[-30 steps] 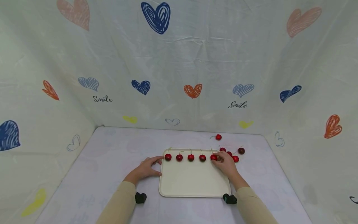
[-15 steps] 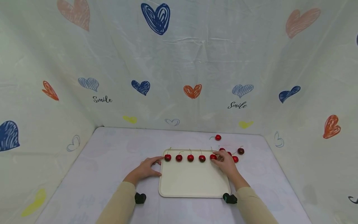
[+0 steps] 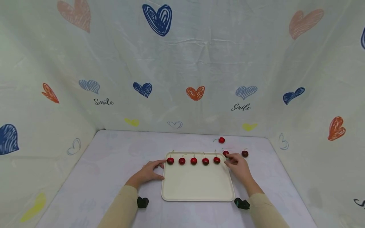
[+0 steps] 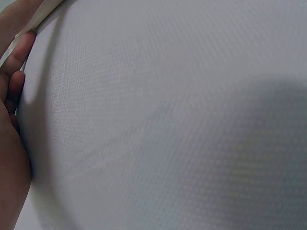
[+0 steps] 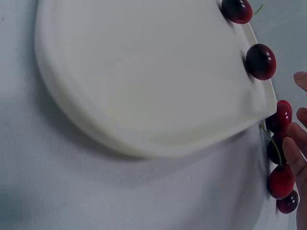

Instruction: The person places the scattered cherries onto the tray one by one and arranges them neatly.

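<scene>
Right hand (image 3: 239,164) is leaving the fifth cherry (image 3: 216,160) on the tray (image 3: 196,186), now reaching empty, fingers loose, for loose cherries (image 3: 226,153); left hand (image 3: 149,172) is resting flat against the tray's left edge.

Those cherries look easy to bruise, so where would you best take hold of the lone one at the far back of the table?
Probably by its stem: the far cherry lies with the thin stem pointing left. Pinching it from above, on that left side, with the right hand should spare the round fruit.

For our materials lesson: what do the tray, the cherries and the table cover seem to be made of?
Tray: probably plastic, cream, smooth matt, rounded moulded rim.
Cherries: glossy red skins with highlights and thin stems; real or imitation cannot be told.
Table cover: woven cloth, matt, a fine weave shows in the left wrist view.
</scene>
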`<control>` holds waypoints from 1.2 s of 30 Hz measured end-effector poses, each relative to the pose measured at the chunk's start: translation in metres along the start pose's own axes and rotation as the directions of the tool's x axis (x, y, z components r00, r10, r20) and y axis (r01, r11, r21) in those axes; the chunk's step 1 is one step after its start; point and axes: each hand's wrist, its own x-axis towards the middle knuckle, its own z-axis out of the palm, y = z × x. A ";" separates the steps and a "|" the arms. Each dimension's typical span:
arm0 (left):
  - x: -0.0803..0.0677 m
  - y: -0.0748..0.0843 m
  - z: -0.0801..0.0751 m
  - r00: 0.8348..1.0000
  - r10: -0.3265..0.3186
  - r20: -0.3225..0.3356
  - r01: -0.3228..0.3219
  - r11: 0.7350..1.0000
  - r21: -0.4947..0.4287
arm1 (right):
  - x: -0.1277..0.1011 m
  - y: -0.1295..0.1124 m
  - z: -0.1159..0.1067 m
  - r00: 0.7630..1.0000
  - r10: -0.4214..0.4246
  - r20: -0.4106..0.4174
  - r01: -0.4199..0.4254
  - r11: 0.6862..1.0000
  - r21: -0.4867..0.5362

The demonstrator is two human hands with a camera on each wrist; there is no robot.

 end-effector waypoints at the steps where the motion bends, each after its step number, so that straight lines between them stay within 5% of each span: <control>1: 0.000 0.000 0.000 1.000 0.000 0.000 0.000 1.000 0.000 | -0.001 0.003 -0.002 1.000 0.000 -0.009 0.000 1.000 -0.007; 10: 0.001 -0.002 0.001 1.000 0.000 0.006 0.000 1.000 -0.007 | -0.005 0.027 -0.013 0.994 -0.041 -0.100 0.038 0.999 -0.036; 17: 0.002 -0.004 0.002 1.000 0.002 0.008 -0.001 1.000 -0.015 | -0.008 0.035 -0.019 0.987 0.036 -0.155 -0.044 0.998 -0.051; 36: 0.004 -0.007 0.002 1.000 0.007 0.011 -0.007 1.000 -0.014 | -0.007 0.045 -0.017 0.990 0.075 -0.118 -0.085 0.993 -0.080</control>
